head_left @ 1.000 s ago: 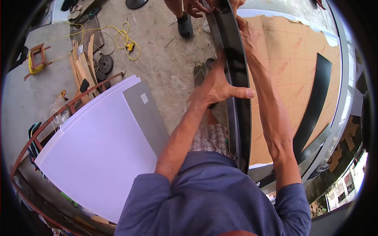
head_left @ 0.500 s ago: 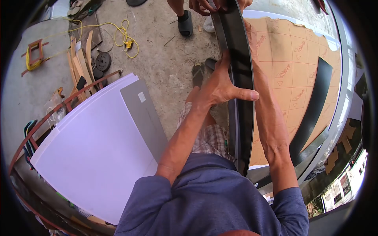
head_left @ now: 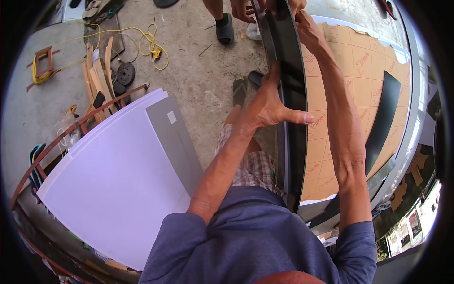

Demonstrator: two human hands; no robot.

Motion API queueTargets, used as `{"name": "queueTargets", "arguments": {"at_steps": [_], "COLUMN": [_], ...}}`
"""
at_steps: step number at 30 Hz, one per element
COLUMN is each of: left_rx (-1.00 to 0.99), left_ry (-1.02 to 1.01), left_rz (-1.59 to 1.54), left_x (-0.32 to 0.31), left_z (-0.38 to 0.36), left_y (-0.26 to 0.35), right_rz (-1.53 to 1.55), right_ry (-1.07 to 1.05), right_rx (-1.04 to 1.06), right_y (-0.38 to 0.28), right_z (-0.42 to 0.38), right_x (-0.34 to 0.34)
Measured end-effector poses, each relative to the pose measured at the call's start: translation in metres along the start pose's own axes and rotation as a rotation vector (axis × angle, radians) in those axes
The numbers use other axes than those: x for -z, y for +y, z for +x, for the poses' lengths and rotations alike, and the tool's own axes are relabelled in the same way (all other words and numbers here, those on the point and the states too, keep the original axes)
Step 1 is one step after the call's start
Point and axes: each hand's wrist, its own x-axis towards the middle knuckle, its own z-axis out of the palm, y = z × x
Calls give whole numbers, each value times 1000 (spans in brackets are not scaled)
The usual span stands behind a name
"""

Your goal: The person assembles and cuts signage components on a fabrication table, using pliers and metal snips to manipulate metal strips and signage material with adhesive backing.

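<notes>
A long black channel-shaped piece point(head_left: 293, 90) runs from the top of the view down to my waist. My left hand point(head_left: 274, 106) grips it across the middle, the thumb over its right edge and the fingers at its left side. Farther up, my right hand point(head_left: 309, 31) reaches to the right edge of the piece, its fingers bent and partly hidden. Close to it at the top, a co-worker's hands point(head_left: 243, 9) are at the far end of the same piece.
Brown printed protective paper point(head_left: 350, 85) lies on the right, with a black curved strip point(head_left: 384, 113) on it. At left, white panels point(head_left: 113, 180) lean by a rusty metal frame point(head_left: 45, 163). Wood strips point(head_left: 97, 80) and a yellow cord point(head_left: 137, 31) are on the floor.
My right hand has come up from behind the black piece to its right edge, and the forearm has swung right. My left hand keeps its grip on the piece.
</notes>
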Motion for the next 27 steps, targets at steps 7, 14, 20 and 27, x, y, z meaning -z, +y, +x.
{"name": "queueTargets", "arguments": {"at_steps": [7,14,20,27], "left_rx": [53,52,41,-19], "left_ry": [3,-10,8,14], "left_rz": [-24,-55,-20,26], "left_x": [-1,-1,0,1], "left_z": [-2,0,-1,0], "left_y": [7,15,10,9], "right_rz": [-379,-421,-426,-446], "right_ry": [-145,-181,-206,-218], "right_rx": [-27,-30,-32,-46], "right_y": [41,26,25,26], "right_z": [41,41,41,46], "right_x": [18,16,10,13]}}
